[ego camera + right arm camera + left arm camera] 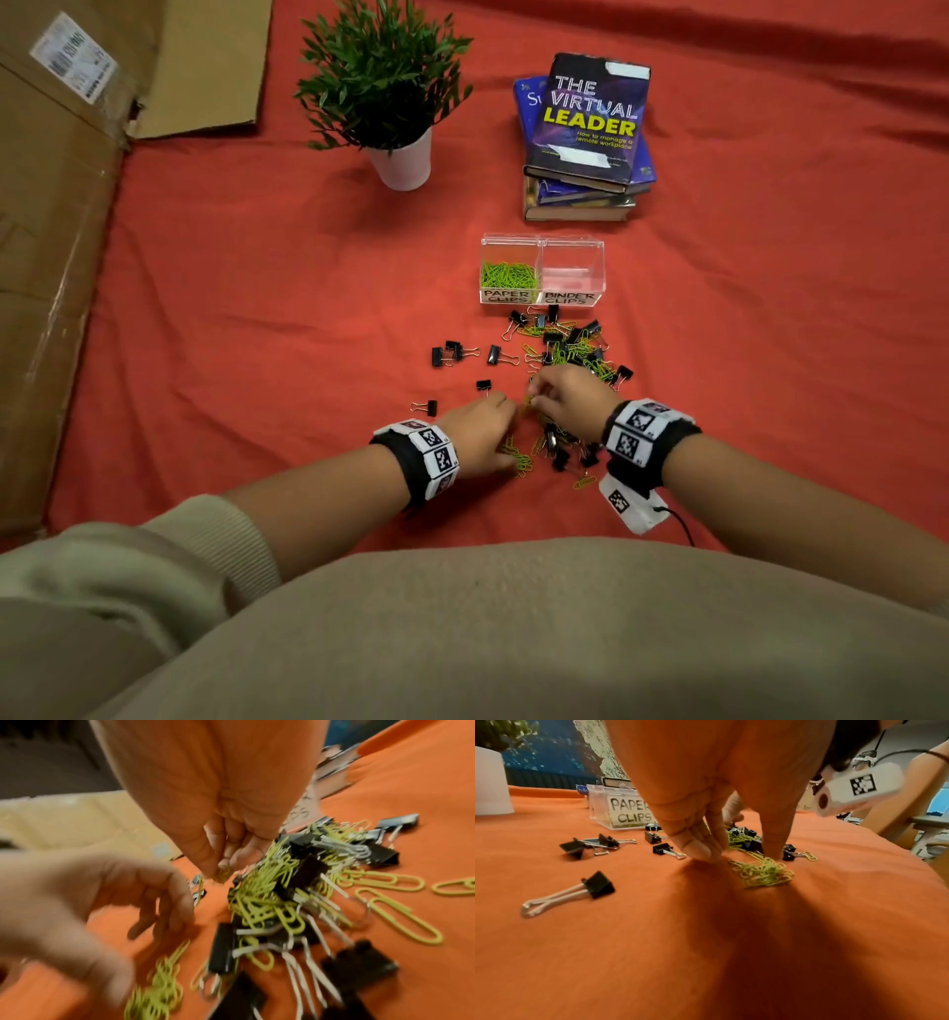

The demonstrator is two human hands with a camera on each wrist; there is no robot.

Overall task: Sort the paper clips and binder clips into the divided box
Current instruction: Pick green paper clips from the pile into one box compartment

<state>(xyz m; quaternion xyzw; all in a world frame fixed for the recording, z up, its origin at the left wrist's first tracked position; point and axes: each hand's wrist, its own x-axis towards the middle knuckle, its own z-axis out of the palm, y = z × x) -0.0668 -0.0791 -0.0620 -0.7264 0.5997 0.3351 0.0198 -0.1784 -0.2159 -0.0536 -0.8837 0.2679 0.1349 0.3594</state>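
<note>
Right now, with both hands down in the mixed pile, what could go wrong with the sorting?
1. Paper clips lie tangled with binder clips in the pile; whatever the right hand lifts may drag the wrong kind along.
2. The left hand rests fingertips beside a loose green bunch; a sweep could scatter it.
3. The divided box has touching compartments, so a sloppy drop may land wrong.
</note>
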